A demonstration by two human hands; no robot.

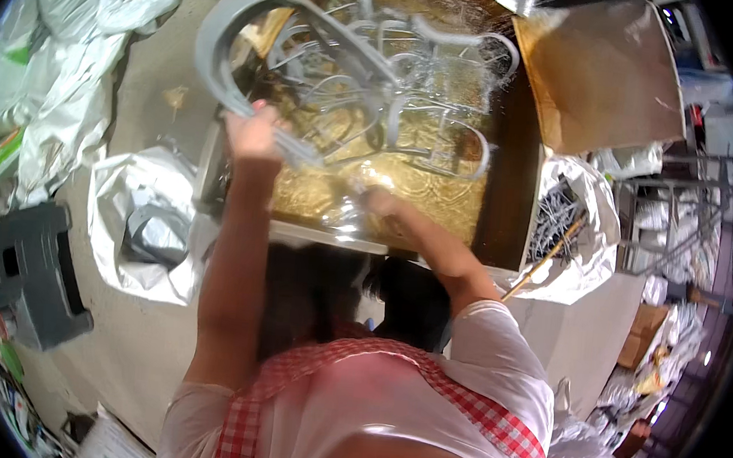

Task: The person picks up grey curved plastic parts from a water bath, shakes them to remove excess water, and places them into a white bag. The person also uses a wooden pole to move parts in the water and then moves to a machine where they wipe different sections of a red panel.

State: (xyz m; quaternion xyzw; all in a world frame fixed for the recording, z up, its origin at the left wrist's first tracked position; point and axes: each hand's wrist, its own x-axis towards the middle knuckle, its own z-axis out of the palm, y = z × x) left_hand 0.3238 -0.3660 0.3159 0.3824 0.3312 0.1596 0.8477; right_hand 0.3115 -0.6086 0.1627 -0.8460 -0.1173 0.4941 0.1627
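Observation:
My left hand (256,132) is closed on a large grey curved band (218,41), which looks like plastic and arches up over the left side of a tank (511,193). The tank has brown walls and holds shallow water (317,195) over a yellowish bottom. Low over its near part, my right hand (379,202) is smeared by motion beside a splash, and its fingers do not show clearly. Several grey curved pieces with thin legs (463,150) lie in the water farther back, partly hidden by ripples and spray.
A white sack (104,226) with grey pieces stands left of the tank. On the right is another white sack (587,276) with thin grey scraps and a stick (545,260). A brown-stained sheet (602,75) rises at the back right. A dark grey stool (32,271) sits far left.

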